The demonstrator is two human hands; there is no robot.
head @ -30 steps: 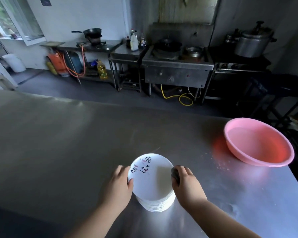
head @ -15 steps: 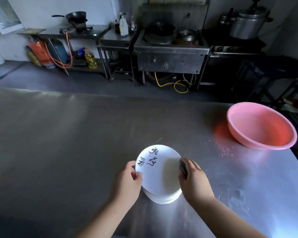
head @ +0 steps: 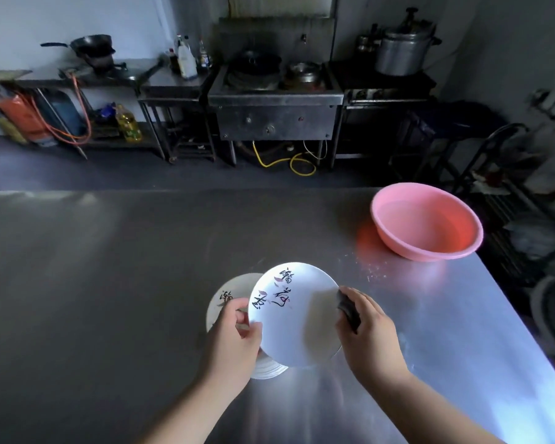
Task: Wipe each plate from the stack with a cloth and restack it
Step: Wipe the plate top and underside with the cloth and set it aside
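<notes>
Lifted off the stack [head: 228,302] now, the plate [head: 297,318] is pinched by the left hand [head: 234,341], while the right hand [head: 370,334] grips the cloth [head: 348,307]; such a thin hold may slip.

Bare steel table [head: 109,283] leftward; pink basin [head: 426,222] seemingly right-rear.

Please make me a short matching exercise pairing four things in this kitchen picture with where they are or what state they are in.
Things:
1. top plate
2. cloth
3. pink basin
4. stack of plates

Places or states:
A. far right of the steel table
B. resting on the table under the lifted one
C. gripped in the right hand
D. lifted, held at its edge by the left hand

Pairs: 1-D, 2-C, 3-A, 4-B
</notes>
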